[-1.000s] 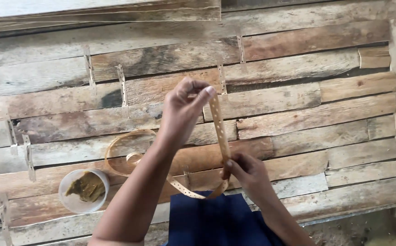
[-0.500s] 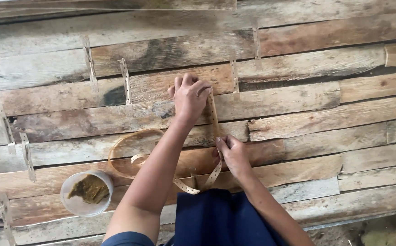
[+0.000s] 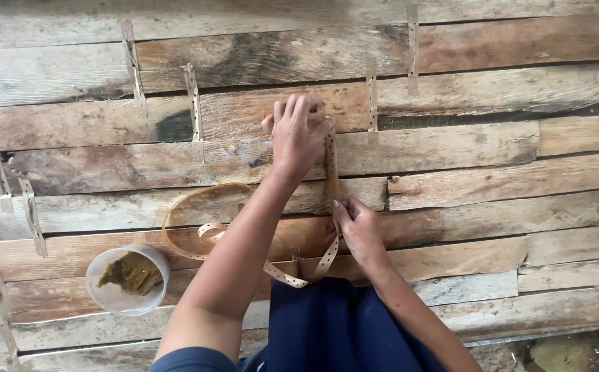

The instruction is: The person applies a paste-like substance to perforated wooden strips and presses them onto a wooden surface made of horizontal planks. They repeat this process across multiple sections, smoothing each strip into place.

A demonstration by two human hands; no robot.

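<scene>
— What's underneath?
— A plank floor, weathered, with short strips nailed over the seams.
— And the hands?
— Left hand has its fingers curled together, pressing the strap flat to a plank. Right hand pinches it lower down.
— The strap?
— Tan, perforated, straight between the hands, then looping left toward a tub of brown stuff.

Weathered wooden plank floor, uneven boards, dark gaps, stains; bare ground at lower-right corner; daylight.
</scene>
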